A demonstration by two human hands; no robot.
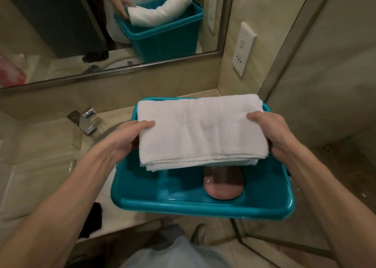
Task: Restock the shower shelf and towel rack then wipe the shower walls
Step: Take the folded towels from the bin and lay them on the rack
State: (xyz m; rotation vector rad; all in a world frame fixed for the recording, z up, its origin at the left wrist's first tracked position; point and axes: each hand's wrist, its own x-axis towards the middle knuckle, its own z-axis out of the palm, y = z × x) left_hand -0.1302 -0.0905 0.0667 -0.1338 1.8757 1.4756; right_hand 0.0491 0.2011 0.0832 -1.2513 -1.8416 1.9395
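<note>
Left hand: your left hand (130, 139) grips the left end of the folded towel (201, 129).
Right hand: your right hand (273, 134) grips the right end.
Towel: held flat over the bin (203, 205) on the counter (40, 166).
Hidden: the fingers beneath the towel; a pink thing (222, 188) in the bin, half covered, hard to make out.

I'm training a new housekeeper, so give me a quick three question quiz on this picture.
1. True or false: only one hand holds the folded white towel.
2. What lies in the teal bin? A) pinkish container B) sponge C) spray can
3. Which side of the bin is the faucet on?
Key: 1 false, left hand and right hand both grip it; 2 A; 3 the person's left.
</note>
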